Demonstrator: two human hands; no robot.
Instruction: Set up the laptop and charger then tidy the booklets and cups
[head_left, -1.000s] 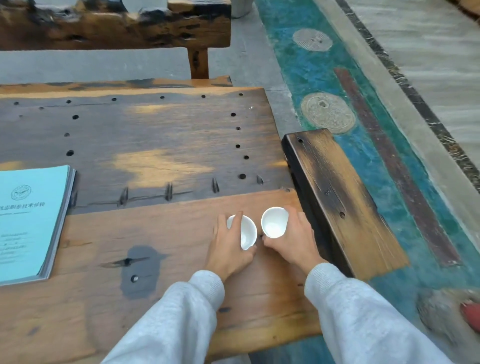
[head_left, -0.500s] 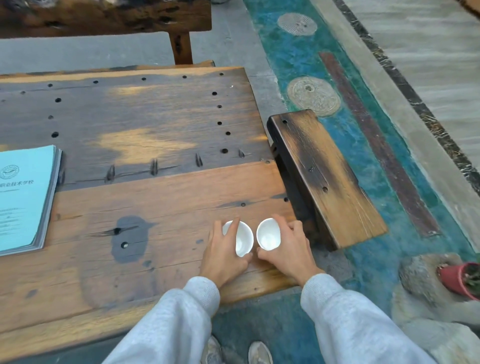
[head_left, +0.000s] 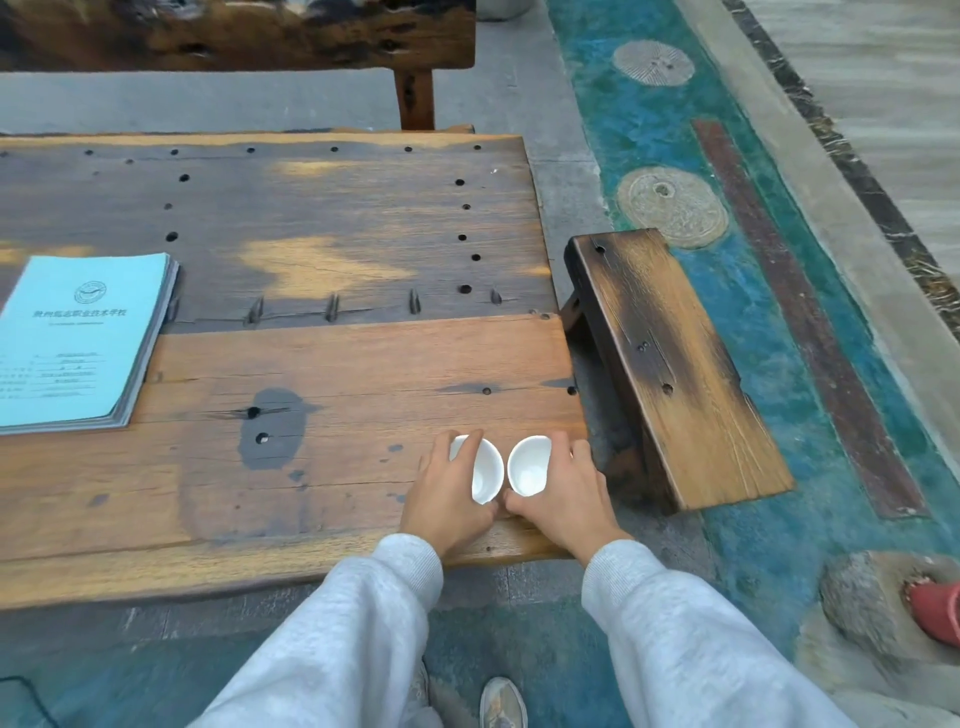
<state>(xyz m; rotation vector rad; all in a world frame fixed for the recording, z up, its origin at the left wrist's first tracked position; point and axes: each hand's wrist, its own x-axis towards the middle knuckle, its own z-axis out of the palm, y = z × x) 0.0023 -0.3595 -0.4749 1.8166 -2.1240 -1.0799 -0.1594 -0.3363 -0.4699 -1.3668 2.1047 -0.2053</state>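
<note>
Left hand (head_left: 451, 496) grips the left cup (head_left: 487, 470), right hand (head_left: 569, 493) the right cup (head_left: 529, 465), rims almost touching, well right of the booklets (head_left: 78, 343). Pairing them tidily, I reckon.

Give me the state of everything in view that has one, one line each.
Left cup: empty, gripped by the left hand, near the table's right corner.
Right cup: empty, gripped by the right hand, beside the left cup.
Booklets: closed, stacked flat on the table's left side.
</note>
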